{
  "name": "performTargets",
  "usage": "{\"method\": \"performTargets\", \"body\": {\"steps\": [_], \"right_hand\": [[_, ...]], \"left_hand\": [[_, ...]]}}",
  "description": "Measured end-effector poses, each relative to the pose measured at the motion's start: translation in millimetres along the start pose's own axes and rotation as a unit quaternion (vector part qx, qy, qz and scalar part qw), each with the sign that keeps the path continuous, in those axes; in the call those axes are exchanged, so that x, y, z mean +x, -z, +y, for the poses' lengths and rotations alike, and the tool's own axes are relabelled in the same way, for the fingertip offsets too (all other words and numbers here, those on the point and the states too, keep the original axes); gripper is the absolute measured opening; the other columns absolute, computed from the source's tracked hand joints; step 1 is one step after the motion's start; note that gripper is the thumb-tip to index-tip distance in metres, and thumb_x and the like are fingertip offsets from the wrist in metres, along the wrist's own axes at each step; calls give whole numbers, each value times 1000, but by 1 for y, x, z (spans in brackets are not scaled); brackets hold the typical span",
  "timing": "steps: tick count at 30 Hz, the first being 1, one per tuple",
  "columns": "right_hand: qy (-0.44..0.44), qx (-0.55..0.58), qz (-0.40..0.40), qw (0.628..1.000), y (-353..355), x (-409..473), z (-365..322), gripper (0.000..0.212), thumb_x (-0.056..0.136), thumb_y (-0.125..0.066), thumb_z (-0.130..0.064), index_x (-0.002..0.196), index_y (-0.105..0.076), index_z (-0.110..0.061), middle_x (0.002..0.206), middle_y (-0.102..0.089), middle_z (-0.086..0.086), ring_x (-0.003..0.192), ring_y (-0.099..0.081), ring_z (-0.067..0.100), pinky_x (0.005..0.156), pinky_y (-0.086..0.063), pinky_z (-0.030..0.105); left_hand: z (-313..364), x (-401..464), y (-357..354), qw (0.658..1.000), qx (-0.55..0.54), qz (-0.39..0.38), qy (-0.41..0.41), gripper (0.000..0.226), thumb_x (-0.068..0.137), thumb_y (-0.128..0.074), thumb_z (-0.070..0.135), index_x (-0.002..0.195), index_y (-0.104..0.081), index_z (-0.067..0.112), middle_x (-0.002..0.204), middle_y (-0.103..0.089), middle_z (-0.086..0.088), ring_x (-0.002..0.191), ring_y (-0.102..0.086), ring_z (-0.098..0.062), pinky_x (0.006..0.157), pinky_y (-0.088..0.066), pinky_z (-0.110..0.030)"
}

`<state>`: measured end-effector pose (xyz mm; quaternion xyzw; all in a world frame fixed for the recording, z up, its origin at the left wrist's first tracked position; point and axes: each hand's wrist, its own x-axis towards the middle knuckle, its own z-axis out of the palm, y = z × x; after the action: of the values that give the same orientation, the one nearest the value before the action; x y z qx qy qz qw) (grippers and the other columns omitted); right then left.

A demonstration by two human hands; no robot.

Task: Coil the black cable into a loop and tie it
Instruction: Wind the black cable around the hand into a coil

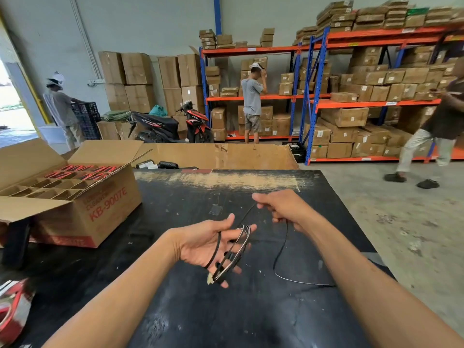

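The black cable [282, 249] is partly wound in several turns around the spread fingers of my left hand [208, 243], palm up over the black table. From those turns a strand runs up to my right hand [281, 209], which pinches it between thumb and fingers. Below my right hand the loose remainder of the cable hangs in a curve and trails along the table under my right forearm. A pale tag or cable end sticks out at the bottom of the coil by my left fingertips.
A black worktable [190, 297] lies under my hands. An open cardboard box [100, 209] with dividers stands at the left, a larger flat carton behind it. A red-and-white object [12, 305] sits at the left edge. Three people, a motorbike and shelving stand beyond.
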<state>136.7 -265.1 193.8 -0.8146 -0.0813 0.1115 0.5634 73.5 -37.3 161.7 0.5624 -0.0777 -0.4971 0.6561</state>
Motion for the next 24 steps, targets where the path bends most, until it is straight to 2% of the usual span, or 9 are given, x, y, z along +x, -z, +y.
{"method": "performTargets", "body": {"steps": [2,3,8,12,15,19,21,23,24], "right_hand": [[15,12,-4,1000,0,-6,-15,37,92,-68,-44,84,-79,-9,48,-39,-10,43,-36,10,59,-40,32],[23,14,-11,1000,-3,-11,-18,37,94,-66,-41,87,-80,-8,50,-38,-10,44,-35,10,58,-39,31],[57,49,-82,994,-36,-42,11,34,100,-58,-36,95,-80,-11,55,-35,-8,43,-31,8,51,-34,24],[30,124,-156,979,-69,-55,53,32,101,-57,-39,102,-79,-15,60,-36,-4,45,-28,11,54,-34,27],[15,138,-187,972,-84,-58,75,37,99,-58,-45,104,-78,-15,61,-40,-4,46,-30,11,56,-36,26],[10,79,-178,981,-85,-51,91,44,93,-61,-56,98,-80,-17,61,-40,-7,49,-33,11,57,-38,22],[12,36,-153,987,-80,-41,95,53,81,-66,-68,91,-81,-18,60,-42,-6,51,-36,11,56,-37,22],[28,-28,-115,993,-72,-28,98,61,66,-67,-82,80,-81,-24,62,-61,-5,56,-55,15,58,-40,27],[38,-69,-92,993,-67,-22,96,61,63,-65,-85,75,-80,-28,69,-72,-4,67,-66,14,62,-44,30]], "left_hand": [[-2,3,14,998,-21,60,-30,63,92,-31,72,144,-47,41,117,-59,4,111,-52,-36,107,-20,-77],[-2,3,21,994,-43,92,-52,62,92,-33,71,141,-50,38,112,-59,2,106,-53,-35,106,-20,-78],[5,-1,34,952,-159,175,-193,63,94,-29,69,141,-52,34,119,-49,-7,95,-62,-39,95,-37,-76],[17,-7,27,924,-196,154,-290,61,96,-28,66,132,-62,31,115,-56,-10,113,-54,-46,98,-36,-75],[26,-15,19,924,-189,115,-313,59,98,-27,63,145,-50,35,128,-55,-11,132,-43,-56,101,-28,-82],[31,-25,7,944,-158,60,-285,58,99,-25,64,149,-41,40,161,-30,-10,140,-30,-59,106,-15,-83],[30,-28,1,956,-139,21,-257,58,100,-23,64,151,-38,41,167,-16,-8,144,-23,-57,108,-6,-82],[27,-29,-5,969,-124,-29,-212,59,100,-23,64,153,-32,42,168,-10,-6,147,-13,-56,109,4,-81],[25,-30,-8,975,-115,-50,-184,60,99,-23,64,154,-29,42,169,-9,-5,148,-7,-55,109,7,-80]]}}
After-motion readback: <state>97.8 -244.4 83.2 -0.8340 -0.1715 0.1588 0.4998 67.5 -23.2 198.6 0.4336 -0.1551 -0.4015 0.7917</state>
